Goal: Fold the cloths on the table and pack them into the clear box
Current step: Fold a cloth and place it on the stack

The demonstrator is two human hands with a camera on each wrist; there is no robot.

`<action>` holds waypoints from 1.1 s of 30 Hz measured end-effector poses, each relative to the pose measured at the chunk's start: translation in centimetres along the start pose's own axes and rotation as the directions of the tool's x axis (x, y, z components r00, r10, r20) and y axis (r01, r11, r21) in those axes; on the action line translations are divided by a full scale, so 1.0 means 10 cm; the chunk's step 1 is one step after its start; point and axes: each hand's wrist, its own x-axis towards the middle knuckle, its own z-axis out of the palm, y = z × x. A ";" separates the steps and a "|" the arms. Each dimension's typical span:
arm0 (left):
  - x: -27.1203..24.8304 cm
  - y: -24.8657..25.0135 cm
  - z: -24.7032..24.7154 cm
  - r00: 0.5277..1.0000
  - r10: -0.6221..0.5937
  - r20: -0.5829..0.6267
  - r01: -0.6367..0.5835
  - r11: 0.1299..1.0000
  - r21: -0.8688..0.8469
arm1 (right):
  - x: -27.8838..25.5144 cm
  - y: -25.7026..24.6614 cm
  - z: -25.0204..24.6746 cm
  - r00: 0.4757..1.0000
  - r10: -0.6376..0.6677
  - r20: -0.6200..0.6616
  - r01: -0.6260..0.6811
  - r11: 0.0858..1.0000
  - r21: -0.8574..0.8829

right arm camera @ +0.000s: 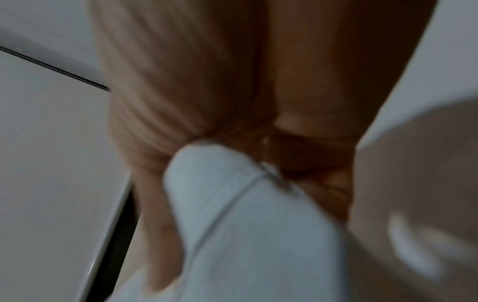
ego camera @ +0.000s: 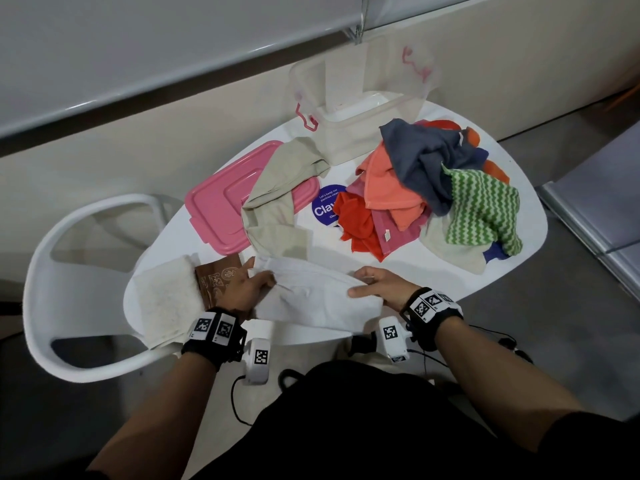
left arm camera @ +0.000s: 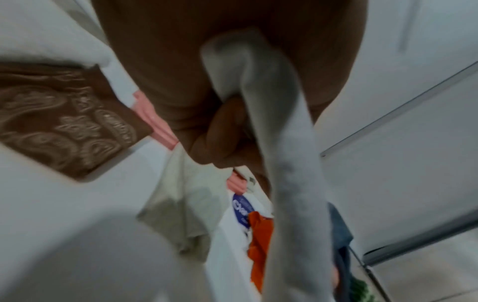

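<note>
A white cloth (ego camera: pixel 311 296) lies at the near edge of the white table (ego camera: pixel 519 258). My left hand (ego camera: pixel 247 285) grips its left end, and the left wrist view shows fingers curled round the white cloth (left arm camera: pixel 289 167). My right hand (ego camera: pixel 375 284) pinches its right end, thumb on top; the right wrist view, blurred, shows the white cloth (right arm camera: pixel 245 214) between thumb and fingers. The clear box (ego camera: pixel 360 109) stands open at the table's far side. A pile of coloured cloths (ego camera: pixel 433 188) lies on the right.
A pink lid (ego camera: pixel 218 206) lies left of centre with a beige cloth (ego camera: pixel 277 199) draped over it. A cream towel (ego camera: pixel 166 299) and a brown patterned cloth (ego camera: pixel 216 278) sit near left. A white chair (ego camera: pixel 86 282) stands left of the table.
</note>
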 end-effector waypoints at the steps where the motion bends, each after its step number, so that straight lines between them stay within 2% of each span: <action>1: 0.03 -0.10 0.01 1.000 -0.020 -0.018 0.020 1.000 -0.007 | 0.01 0.00 -0.03 0.997 -0.046 -0.062 0.047 0.999 0.020; 4: 0.14 -0.44 0.05 0.993 -0.086 -0.085 0.093 0.992 0.080 | 0.07 -0.02 -0.12 0.950 -0.091 -0.298 0.129 0.985 0.111; 5: 0.18 -0.56 0.06 0.985 -0.119 -0.125 0.141 0.972 0.190 | 0.09 -0.03 -0.13 0.907 -0.094 -0.411 0.127 0.990 0.054; 7: 0.18 -0.75 0.11 0.968 -0.166 -0.186 0.229 0.887 0.400 | 0.13 -0.03 -0.16 0.775 -0.158 -0.612 0.074 0.984 -0.160; 8: 0.16 -0.80 0.15 0.959 -0.178 -0.220 0.262 0.855 0.448 | 0.13 -0.02 -0.15 0.725 -0.205 -0.658 0.039 0.966 -0.257; 9: 0.14 -0.86 0.18 0.952 -0.189 -0.242 0.284 0.842 0.459 | 0.11 -0.01 -0.12 0.707 -0.244 -0.664 0.027 0.947 -0.320; 10: 0.11 -0.87 0.21 0.947 -0.196 -0.253 0.295 0.842 0.452 | 0.09 0.02 -0.07 0.725 -0.266 -0.635 0.033 0.935 -0.354; 11: 0.12 -0.90 0.20 0.946 -0.198 -0.258 0.298 0.844 0.445 | 0.08 0.06 -0.03 0.774 -0.279 -0.569 0.050 0.922 -0.385; 13: 0.14 -0.91 0.19 0.941 -0.185 -0.285 0.299 0.848 0.437 | 0.06 0.17 0.07 0.897 -0.261 -0.356 0.065 0.876 -0.479; 15: 0.15 -0.90 0.18 0.939 -0.141 -0.312 0.271 0.863 0.426 | 0.07 0.29 0.18 0.975 -0.161 -0.154 0.042 0.813 -0.581; 16: 0.14 -0.86 0.20 0.948 -0.108 -0.300 0.234 0.875 0.424 | 0.10 0.34 0.20 0.987 -0.109 -0.115 0.015 0.786 -0.619; 19: 0.12 -0.71 0.30 0.985 -0.009 -0.170 0.081 0.904 0.419 | 0.18 0.36 0.26 0.988 -0.071 -0.138 -0.035 0.764 -0.644; 20: 0.10 -0.63 0.36 0.992 0.009 -0.125 0.044 0.910 0.412 | 0.17 0.31 0.28 0.988 -0.036 -0.152 -0.063 0.798 -0.599; 23: 0.07 -0.44 0.66 1.000 0.002 0.002 -0.002 0.960 0.280 | 0.13 0.16 0.27 0.976 0.108 -0.187 -0.161 0.942 -0.295; 25: 0.03 -0.33 0.87 0.977 -0.030 0.210 0.015 0.997 0.069 | 0.14 0.17 0.23 0.974 0.131 -0.185 -0.152 0.982 -0.109; 27: 0.03 -0.29 0.97 0.924 -0.032 0.381 0.027 0.999 0.019 | 0.20 0.25 0.17 0.965 0.179 -0.189 -0.162 0.982 0.100; 28: 0.05 -0.29 1.00 0.916 -0.028 0.401 0.008 0.999 0.051 | 0.19 0.27 0.16 0.966 0.175 -0.192 -0.150 0.979 0.141; 29: 0.09 -0.33 0.99 0.930 -0.022 0.368 -0.015 0.995 0.097 | 0.17 0.29 0.15 0.971 0.140 -0.194 -0.122 0.987 0.104; 31: 0.18 -0.45 0.93 0.978 0.041 0.206 -0.094 0.962 0.255 | 0.17 0.32 0.10 0.965 0.041 -0.257 -0.078 0.988 -0.134; 33: 0.23 -0.59 0.83 0.990 0.129 0.056 -0.141 0.900 0.412 | 0.18 0.35 0.07 0.955 -0.058 -0.292 -0.050 0.936 -0.349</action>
